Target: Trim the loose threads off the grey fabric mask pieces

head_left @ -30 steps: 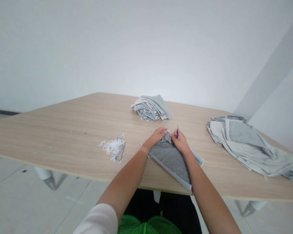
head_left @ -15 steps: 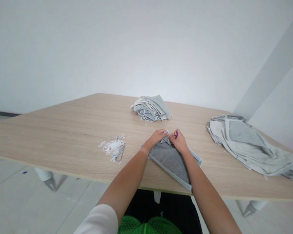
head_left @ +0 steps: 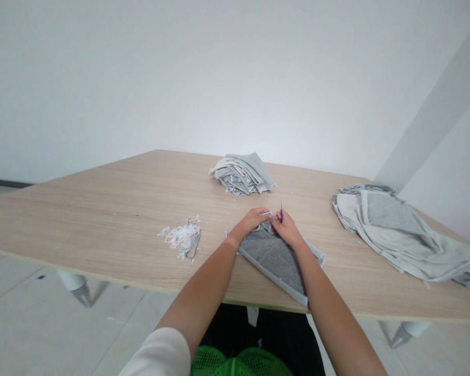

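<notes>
Head view: one grey cloth with pale edging [head_left: 272,254], lying on a light wood-grain table [head_left: 102,209], near corner close to the front edge, far end bunched between both hands.
Left hand [head_left: 254,217]: fingers pinching the cloth's bunched edge.
Right hand [head_left: 287,228]: closed around a slim purple pointed tool [head_left: 281,215], tip away from the body; fingertips at the cloth.
Scraps: loose white heap [head_left: 184,236], left of the cloth.
Risk: should the bunched edge slip, the point might snag fabric or prick the left fingers.

White short sleeve [head_left: 162,351], black lower clothing [head_left: 285,334]
</notes>
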Available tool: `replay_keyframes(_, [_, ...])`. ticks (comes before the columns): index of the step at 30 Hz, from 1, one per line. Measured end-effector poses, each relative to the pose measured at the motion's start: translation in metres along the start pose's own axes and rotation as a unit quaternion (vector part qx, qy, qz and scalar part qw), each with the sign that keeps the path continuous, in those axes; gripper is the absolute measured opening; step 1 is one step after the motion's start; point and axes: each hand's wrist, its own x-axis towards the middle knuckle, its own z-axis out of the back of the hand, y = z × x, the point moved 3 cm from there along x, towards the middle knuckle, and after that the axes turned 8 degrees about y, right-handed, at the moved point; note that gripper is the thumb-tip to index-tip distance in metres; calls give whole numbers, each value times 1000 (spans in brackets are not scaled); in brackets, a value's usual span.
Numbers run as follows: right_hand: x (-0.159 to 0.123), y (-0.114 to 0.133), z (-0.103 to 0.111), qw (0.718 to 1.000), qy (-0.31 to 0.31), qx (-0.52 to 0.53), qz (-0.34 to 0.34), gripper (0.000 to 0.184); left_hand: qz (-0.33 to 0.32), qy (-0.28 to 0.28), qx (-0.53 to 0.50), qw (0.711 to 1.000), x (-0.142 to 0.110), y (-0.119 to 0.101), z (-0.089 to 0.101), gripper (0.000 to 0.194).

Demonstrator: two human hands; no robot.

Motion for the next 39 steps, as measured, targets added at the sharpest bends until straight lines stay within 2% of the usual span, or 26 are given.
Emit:
replay_keyframes(5, [-1, 2, 4, 999, -49, 3, 5, 37, 22, -25, -9, 999, -4, -3, -3, 45])
replay_keyframes(14, [2, 0, 5, 998, -7, 65, -22, 28, 17, -53, -50, 997, 0, 5, -3, 42])
replay_keyframes(21, [1, -2, 5, 997, -57, 40, -24, 33, 35, -111, -81, 990, 1, 7, -6, 39])
replay_keyframes(24, [0, -1, 6, 997, -49, 56, -16, 33, 24, -91, -82, 992, -1, 2, -7, 38])
replay_keyframes(29, [-1, 2, 4, 995, -23, 92, -17, 32, 10, -8, -8, 1000, -4, -8, -7, 37])
replay_keyframes(31, [-1, 2, 2, 993, -19, 112, -23, 33, 24, -14, 7, 1000, -4, -8, -6, 37])
replay_keyframes(34, [0, 3, 1, 990, -22, 136, -27, 32, 26, -55, -13, 998, -3, -4, -5, 37])
replay_keyframes(39, [-1, 7, 6, 991, -56, 122, 2, 28, 32, -84, -62, 994, 1, 2, -7, 36])
